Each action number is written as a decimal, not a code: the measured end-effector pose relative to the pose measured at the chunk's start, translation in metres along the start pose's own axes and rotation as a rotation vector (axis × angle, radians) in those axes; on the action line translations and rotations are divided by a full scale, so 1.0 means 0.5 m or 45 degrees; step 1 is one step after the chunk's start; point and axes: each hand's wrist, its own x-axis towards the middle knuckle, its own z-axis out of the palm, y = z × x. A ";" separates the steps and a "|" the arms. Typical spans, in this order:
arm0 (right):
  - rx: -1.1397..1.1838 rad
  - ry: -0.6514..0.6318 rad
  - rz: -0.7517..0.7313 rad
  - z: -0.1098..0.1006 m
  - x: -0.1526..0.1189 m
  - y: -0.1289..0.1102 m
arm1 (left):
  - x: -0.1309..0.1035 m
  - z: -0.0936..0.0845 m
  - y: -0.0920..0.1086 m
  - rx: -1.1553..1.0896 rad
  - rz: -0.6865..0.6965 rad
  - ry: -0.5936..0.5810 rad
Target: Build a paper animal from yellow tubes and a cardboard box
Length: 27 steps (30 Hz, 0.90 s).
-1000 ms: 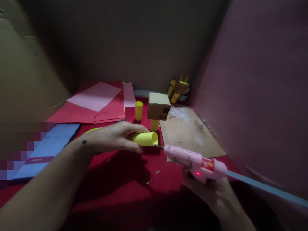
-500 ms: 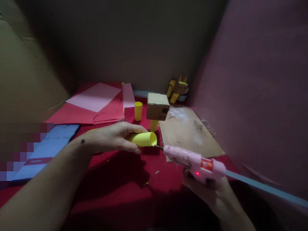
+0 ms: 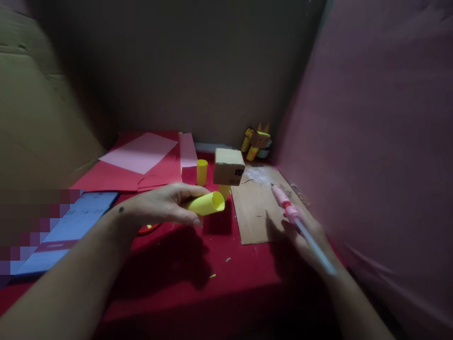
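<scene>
Your left hand [image 3: 169, 204] grips the tube [image 3: 203, 205], open end pointing right, near the box [image 3: 228, 171]; your right hand [image 3: 314, 230] grips the gun [image 3: 285, 201].

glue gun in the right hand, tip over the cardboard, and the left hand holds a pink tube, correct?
The tube in the left hand is yellow, not pink, as the head view shows. The glue gun is indeed in the right hand, tip over the cardboard.

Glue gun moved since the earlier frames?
Yes, rightward. The glue gun had its tip at the yellow tube, left of the cardboard sheet; now the tip shows over that sheet.
</scene>
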 end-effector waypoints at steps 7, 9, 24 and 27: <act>-0.768 -0.246 0.217 -0.008 0.045 0.098 | 0.000 -0.007 -0.006 -0.060 0.058 0.020; -0.791 -0.319 0.246 -0.010 0.056 0.113 | 0.000 -0.009 -0.005 -0.071 0.062 0.021; -0.670 -0.386 0.086 -0.025 0.115 0.147 | -0.014 -0.013 0.010 -0.110 0.113 0.247; -0.406 -0.185 -0.024 -0.002 0.148 0.077 | -0.014 -0.012 0.009 -0.151 0.128 0.275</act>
